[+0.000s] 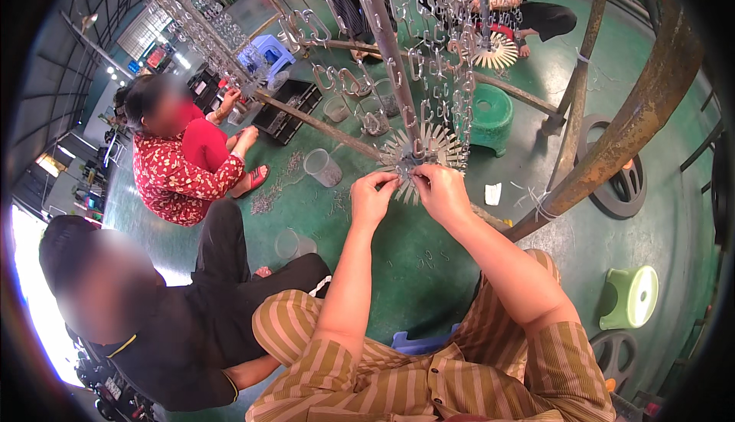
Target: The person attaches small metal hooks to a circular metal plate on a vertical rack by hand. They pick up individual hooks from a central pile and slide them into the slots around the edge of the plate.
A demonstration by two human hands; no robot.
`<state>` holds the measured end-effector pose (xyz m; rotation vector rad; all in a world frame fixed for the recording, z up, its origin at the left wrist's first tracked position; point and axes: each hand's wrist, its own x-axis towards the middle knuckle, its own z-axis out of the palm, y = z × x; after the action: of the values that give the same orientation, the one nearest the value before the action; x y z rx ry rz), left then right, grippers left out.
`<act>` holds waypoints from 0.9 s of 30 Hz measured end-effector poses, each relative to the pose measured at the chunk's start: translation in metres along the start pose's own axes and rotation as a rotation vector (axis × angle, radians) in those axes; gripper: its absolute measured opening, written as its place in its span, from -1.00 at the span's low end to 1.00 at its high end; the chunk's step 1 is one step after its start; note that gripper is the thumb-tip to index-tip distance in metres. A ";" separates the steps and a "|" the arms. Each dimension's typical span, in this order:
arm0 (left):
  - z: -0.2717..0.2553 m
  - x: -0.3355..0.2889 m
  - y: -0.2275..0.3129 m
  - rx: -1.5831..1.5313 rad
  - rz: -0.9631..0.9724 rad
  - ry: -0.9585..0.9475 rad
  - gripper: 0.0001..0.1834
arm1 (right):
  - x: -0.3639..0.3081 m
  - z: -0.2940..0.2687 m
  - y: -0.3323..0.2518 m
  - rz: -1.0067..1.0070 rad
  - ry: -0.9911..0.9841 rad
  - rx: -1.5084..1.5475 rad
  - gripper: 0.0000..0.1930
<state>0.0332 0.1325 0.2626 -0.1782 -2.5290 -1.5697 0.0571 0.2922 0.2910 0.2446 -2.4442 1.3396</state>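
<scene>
My left hand [373, 198] and my right hand [442, 195] are close together at the near side of a round rack with pale flat prongs [445, 145] spreading out like a wheel. Both have thumb and fingers pinched. Whatever lies between the fingertips is too small to make out. The rack sits around the lower part of a slanted metal pole [389, 43]. Hanging metal chains [462, 62] drop toward its far right side, beside larger wire hooks [339, 79].
A green stool [491, 116] stands behind the rack. Clear tubs [322, 168] and a black crate [289, 116] are left. A thick rusty pipe [635, 123] crosses the right side, near a light green stool [629, 298]. People sit at left and beyond the chains.
</scene>
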 end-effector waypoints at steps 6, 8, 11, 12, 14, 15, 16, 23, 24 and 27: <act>0.002 0.000 -0.009 -0.008 0.017 0.004 -0.83 | 0.002 0.001 0.002 0.003 -0.007 0.003 -0.91; 0.000 -0.002 -0.002 0.020 0.014 -0.005 -0.82 | 0.001 0.002 0.004 0.001 -0.007 0.003 -0.91; -0.007 -0.003 -0.003 0.005 0.052 0.009 -0.81 | 0.001 0.005 0.007 -0.022 -0.008 -0.022 -0.88; -0.010 -0.002 -0.006 0.014 0.060 0.038 -0.81 | 0.001 0.004 0.006 -0.017 -0.014 -0.023 -0.87; -0.022 0.000 -0.012 0.033 0.076 0.099 -0.81 | 0.001 0.003 0.002 -0.008 -0.026 -0.025 -0.87; -0.027 0.000 -0.009 -0.002 0.079 0.144 -0.82 | 0.001 0.003 0.003 -0.008 -0.022 -0.020 -0.87; -0.031 0.001 -0.006 -0.037 0.081 0.189 -0.83 | 0.000 0.003 0.004 -0.009 -0.019 -0.015 -0.88; -0.055 0.005 0.028 -0.171 0.128 0.274 -0.84 | -0.003 0.004 0.002 0.002 -0.018 0.005 -0.88; -0.055 0.005 0.032 -0.183 0.142 0.241 -0.83 | -0.003 0.003 0.002 -0.002 -0.021 0.005 -0.88; -0.050 0.002 0.040 -0.139 0.172 0.121 -0.80 | -0.004 0.002 0.001 -0.008 -0.023 0.001 -0.88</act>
<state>0.0420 0.1052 0.3200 -0.3001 -2.2504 -1.6348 0.0601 0.2916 0.2876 0.2716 -2.4590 1.3422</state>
